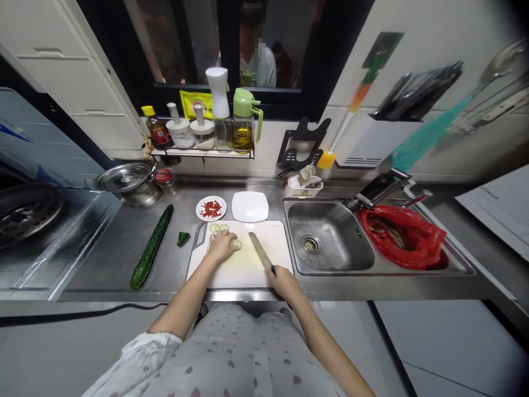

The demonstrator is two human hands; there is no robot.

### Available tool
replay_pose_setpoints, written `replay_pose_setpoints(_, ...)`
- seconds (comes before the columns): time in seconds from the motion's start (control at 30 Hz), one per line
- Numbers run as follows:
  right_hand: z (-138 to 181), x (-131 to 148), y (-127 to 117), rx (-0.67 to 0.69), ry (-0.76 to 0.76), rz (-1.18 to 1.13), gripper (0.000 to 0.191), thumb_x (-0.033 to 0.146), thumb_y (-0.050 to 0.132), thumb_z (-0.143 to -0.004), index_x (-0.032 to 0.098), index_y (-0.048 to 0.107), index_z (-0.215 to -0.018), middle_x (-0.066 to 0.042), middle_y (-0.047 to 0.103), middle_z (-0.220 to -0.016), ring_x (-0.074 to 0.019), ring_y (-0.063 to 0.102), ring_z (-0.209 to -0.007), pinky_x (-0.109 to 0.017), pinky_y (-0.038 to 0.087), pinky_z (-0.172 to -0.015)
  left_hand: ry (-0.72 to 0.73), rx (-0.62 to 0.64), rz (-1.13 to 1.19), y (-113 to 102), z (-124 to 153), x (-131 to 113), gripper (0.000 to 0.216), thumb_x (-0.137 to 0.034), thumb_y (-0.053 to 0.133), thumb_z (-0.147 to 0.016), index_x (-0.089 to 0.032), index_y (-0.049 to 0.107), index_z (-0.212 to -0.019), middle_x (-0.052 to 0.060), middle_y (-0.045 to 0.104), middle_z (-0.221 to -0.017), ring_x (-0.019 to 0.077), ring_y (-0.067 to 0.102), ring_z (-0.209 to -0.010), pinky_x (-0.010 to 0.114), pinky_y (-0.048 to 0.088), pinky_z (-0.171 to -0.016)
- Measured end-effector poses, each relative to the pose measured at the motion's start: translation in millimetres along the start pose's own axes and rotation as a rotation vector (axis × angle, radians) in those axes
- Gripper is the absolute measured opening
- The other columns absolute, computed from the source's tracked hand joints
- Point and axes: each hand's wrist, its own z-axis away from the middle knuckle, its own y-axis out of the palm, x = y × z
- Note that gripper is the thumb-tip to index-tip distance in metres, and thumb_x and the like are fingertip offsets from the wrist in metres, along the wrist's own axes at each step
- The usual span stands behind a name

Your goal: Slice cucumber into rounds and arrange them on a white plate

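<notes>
My left hand (pixel 222 245) rests curled over cucumber slices (pixel 219 227) on a white cutting board (pixel 264 259); one slice (pixel 237 245) lies by its fingers. My right hand (pixel 284 281) grips the handle of a kitchen knife (pixel 260 251), its blade lying across the board and pointing away from me. A whole cucumber (pixel 151 246) lies on the steel counter left of the board, with a cut green end piece (pixel 182 238) beside it.
Behind the board sit a small plate of red chilli pieces (pixel 211 208) and a bare white plate (pixel 249 206). A sink (pixel 326 237) is at the right, with a red plastic bag (pixel 403 234) beyond. A lidded pot (pixel 128 182) and condiment rack (pixel 202 138) stand at the back.
</notes>
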Motion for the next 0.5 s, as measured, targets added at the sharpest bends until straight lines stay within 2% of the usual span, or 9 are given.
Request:
replay_pose_setpoints(0.1,1.2,0.6,-2.6,-0.011,-0.026,0.024,0.045,0.046,0.035,-0.096,0.015,0.065,-0.106,-0.017,0.07,-0.105,-0.0261,0.064,-0.102,-0.031,0.043,-0.078,-0.035,-0.007,-0.008,8.1,6.6,0.6,0.04,-0.045,0.067,-0.076,-0.03,0.063,-0.113,0.008,0.055,-0.119,0.0303,0.043,-0.117,0.043,0.027,-0.096)
replay_pose_setpoints(0.23,6.5,1.3,-5.3,-0.023,-0.076,0.057,0.044,0.047,0.034,-0.096,0.017,0.065,-0.105,-0.015,0.07,-0.104,-0.0252,0.065,-0.1,-0.03,0.042,-0.077,-0.039,-0.009,0.005,11.2,9.2,-0.5,0.032,-0.036,0.062,-0.082,-0.033,0.065,-0.114,0.007,0.055,-0.118,0.0285,0.045,-0.116,0.042,0.026,-0.097)
replay_pose_setpoints(0.4,17.5,4.2,-6.1,-0.017,-0.114,0.088,0.044,0.047,0.033,-0.097,0.017,0.064,-0.105,-0.015,0.07,-0.103,-0.0251,0.065,-0.098,-0.03,0.041,-0.076,0.003,0.008,0.017,5.7,8.6,3.9,0.035,-0.023,0.055,-0.085,-0.038,0.064,-0.116,0.005,0.057,-0.117,0.0276,0.047,-0.114,0.042,0.027,-0.094)
replay_pose_setpoints(0.5,21.8,5.5,-6.5,-0.005,-0.135,0.105,0.044,0.047,0.033,-0.097,0.018,0.064,-0.105,-0.015,0.07,-0.102,-0.0251,0.065,-0.098,-0.03,0.041,-0.076,-0.005,-0.012,0.027,4.4,8.5,4.8,0.034,-0.026,0.053,-0.086,-0.034,0.063,-0.118,0.007,0.058,-0.118,0.0281,0.047,-0.113,0.042,0.028,-0.093)
